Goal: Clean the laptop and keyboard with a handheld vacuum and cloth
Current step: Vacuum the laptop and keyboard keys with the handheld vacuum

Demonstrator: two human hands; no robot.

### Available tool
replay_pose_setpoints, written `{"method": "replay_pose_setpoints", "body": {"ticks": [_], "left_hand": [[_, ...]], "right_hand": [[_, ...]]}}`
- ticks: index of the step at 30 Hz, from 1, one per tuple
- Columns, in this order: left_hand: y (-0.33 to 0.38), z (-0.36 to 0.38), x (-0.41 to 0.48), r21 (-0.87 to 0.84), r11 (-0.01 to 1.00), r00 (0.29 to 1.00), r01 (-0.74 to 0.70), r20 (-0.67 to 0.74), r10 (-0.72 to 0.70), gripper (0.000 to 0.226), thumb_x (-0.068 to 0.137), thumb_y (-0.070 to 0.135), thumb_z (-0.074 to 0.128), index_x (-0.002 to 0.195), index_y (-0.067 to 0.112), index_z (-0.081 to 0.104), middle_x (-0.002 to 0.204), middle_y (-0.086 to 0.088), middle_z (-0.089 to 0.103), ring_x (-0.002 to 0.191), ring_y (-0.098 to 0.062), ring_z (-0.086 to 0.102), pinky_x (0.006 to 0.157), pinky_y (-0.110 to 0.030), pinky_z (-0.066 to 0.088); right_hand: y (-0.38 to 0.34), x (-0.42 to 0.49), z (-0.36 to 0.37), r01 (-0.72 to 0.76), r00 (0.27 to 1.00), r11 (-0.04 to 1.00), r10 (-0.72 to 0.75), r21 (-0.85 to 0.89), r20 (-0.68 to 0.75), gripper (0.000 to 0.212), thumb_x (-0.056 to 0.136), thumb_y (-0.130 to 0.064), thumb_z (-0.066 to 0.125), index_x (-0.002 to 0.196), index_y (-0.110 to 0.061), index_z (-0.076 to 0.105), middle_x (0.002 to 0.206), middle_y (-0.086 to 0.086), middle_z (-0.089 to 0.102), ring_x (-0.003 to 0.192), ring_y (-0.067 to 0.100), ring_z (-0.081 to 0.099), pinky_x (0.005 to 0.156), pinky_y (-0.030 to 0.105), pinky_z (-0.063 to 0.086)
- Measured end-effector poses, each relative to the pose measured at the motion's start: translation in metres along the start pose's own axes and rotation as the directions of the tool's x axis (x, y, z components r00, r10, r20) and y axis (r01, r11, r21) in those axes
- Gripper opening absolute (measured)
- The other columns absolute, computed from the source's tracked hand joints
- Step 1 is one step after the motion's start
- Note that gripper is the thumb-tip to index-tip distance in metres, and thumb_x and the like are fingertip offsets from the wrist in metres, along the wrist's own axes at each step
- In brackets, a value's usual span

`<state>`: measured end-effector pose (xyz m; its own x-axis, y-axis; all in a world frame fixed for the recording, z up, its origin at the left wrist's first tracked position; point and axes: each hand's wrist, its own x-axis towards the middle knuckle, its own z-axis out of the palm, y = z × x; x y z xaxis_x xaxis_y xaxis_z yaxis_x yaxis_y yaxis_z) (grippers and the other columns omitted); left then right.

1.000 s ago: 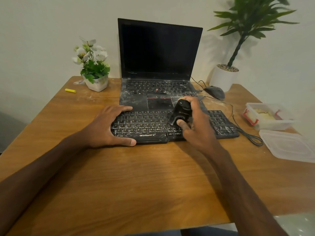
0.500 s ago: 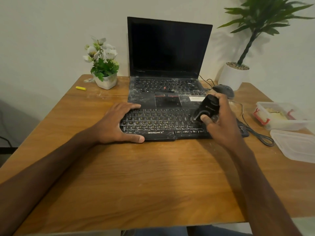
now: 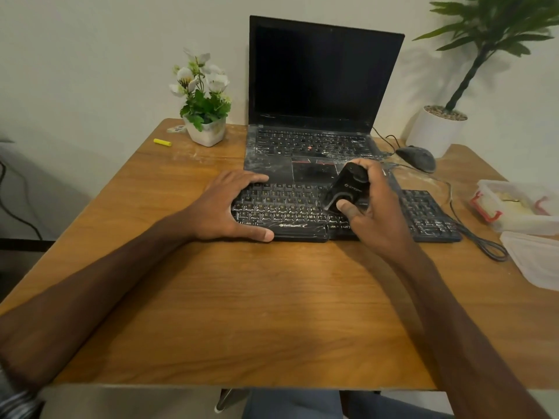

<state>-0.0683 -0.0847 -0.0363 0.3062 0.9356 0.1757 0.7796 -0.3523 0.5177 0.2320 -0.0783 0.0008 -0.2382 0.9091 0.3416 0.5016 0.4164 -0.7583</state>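
Over the keyboard (image 3: 423, 213), right hand (image 3: 378, 219) fingers (image 3: 348, 207) clasping handheld vacuum (image 3: 348, 189), left hand (image 3: 227, 207) seemingly spread flat

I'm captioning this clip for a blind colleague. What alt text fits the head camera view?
A person's right hand holds a black handheld vacuum on a dusty external keyboard while the left hand steadies its left end. Behind it on the wooden table stands an open, dusty laptop, screen dark.
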Motion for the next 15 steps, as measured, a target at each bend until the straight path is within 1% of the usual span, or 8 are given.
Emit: {"method": "replay_pose_setpoints", "body": {"ticks": [2, 4, 6, 7, 9, 11, 13, 15], "left_hand": [[0.0, 0.0, 0.0, 0.005, 1.0, 1.0, -0.001, -0.001, 0.001, 0.117, 0.056, 0.09, 0.069, 0.156, 0.038, 0.035, 0.155, 0.011, 0.037, 0.142, -0.01, 0.031, 0.12, -0.053, 0.03], [0.0, 0.0, 0.0, -0.001, 1.0, 1.0, 0.001, 0.001, -0.001, 0.118, 0.056, 0.09, 0.069, 0.156, 0.038, 0.035, 0.155, 0.012, 0.037, 0.142, -0.01, 0.031, 0.12, -0.053, 0.03], [0.0, -0.001, 0.0, -0.005, 1.0, 1.0, 0.006, 0.005, -0.006, 0.119, 0.055, 0.092, 0.068, 0.156, 0.039, 0.035, 0.155, 0.013, 0.037, 0.141, -0.009, 0.031, 0.12, -0.052, 0.03], [0.0, -0.001, 0.001, -0.007, 1.0, 1.0, 0.007, 0.007, -0.007, 0.119, 0.055, 0.093, 0.067, 0.156, 0.039, 0.035, 0.155, 0.013, 0.037, 0.141, -0.008, 0.03, 0.12, -0.051, 0.03], [0.001, -0.001, 0.001, -0.006, 1.0, 1.0, 0.006, 0.007, -0.006, 0.12, 0.054, 0.094, 0.066, 0.156, 0.039, 0.035, 0.155, 0.013, 0.037, 0.141, -0.008, 0.03, 0.12, -0.05, 0.03], [0.001, -0.001, 0.0, -0.002, 1.0, 1.0, 0.008, 0.005, -0.008, 0.118, 0.055, 0.091, 0.068, 0.156, 0.039, 0.035, 0.155, 0.013, 0.036, 0.141, -0.008, 0.029, 0.12, -0.048, 0.029], [0.001, 0.0, 0.0, 0.001, 1.0, 1.0, 0.008, 0.0, -0.008, 0.117, 0.056, 0.09, 0.068, 0.156, 0.038, 0.035, 0.156, 0.012, 0.036, 0.141, -0.008, 0.029, 0.12, -0.047, 0.028], [0.002, 0.0, 0.0, 0.002, 1.0, 1.0, 0.005, -0.004, -0.005, 0.117, 0.056, 0.089, 0.068, 0.156, 0.038, 0.036, 0.155, 0.012, 0.036, 0.14, -0.007, 0.029, 0.12, -0.047, 0.027]], "right_hand": [[-0.001, 0.001, 0.002, -0.005, 1.0, 1.0, 0.006, 0.029, -0.008, 0.063, 0.09, -0.001, 0.068, 0.14, -0.027, 0.039, 0.112, -0.02, 0.055, 0.106, -0.014, 0.056, 0.087, 0.031, 0.058], [0.0, 0.001, 0.001, -0.024, 0.998, 0.996, 0.029, 0.087, -0.052, 0.063, 0.09, -0.001, 0.069, 0.139, -0.027, 0.04, 0.115, -0.015, 0.058, 0.109, -0.003, 0.06, 0.09, 0.032, 0.057], [0.002, 0.003, -0.004, -0.049, 0.989, 0.985, 0.071, 0.166, -0.128, 0.063, 0.089, 0.0, 0.07, 0.139, -0.026, 0.042, 0.122, -0.007, 0.059, 0.113, 0.004, 0.06, 0.088, 0.027, 0.056], [0.003, 0.004, -0.007, -0.045, 0.984, 0.984, 0.072, 0.172, -0.16, 0.063, 0.088, 0.0, 0.07, 0.139, -0.025, 0.042, 0.124, -0.005, 0.058, 0.112, 0.0, 0.059, 0.085, 0.019, 0.055], [0.003, 0.003, -0.011, -0.024, 0.987, 0.997, 0.035, 0.073, -0.157, 0.062, 0.088, 0.001, 0.07, 0.138, -0.022, 0.042, 0.123, -0.004, 0.057, 0.103, -0.016, 0.055, 0.076, 0.005, 0.049], [0.001, 0.002, -0.009, -0.013, 0.996, 1.0, 0.012, -0.013, -0.085, 0.061, 0.089, 0.0, 0.07, 0.138, -0.021, 0.041, 0.115, -0.01, 0.057, 0.096, -0.025, 0.052, 0.07, 0.002, 0.047], [-0.003, 0.001, -0.003, -0.005, 1.0, 0.999, 0.004, -0.04, -0.008, 0.063, 0.09, 0.001, 0.068, 0.14, -0.023, 0.039, 0.109, -0.02, 0.054, 0.098, -0.023, 0.053, 0.073, 0.008, 0.053], [-0.011, 0.003, 0.003, 0.013, 0.998, 0.999, -0.011, -0.048, 0.056, 0.064, 0.09, 0.002, 0.067, 0.138, -0.029, 0.038, 0.112, -0.017, 0.057, 0.104, -0.004, 0.06, 0.08, 0.028, 0.061]]}}
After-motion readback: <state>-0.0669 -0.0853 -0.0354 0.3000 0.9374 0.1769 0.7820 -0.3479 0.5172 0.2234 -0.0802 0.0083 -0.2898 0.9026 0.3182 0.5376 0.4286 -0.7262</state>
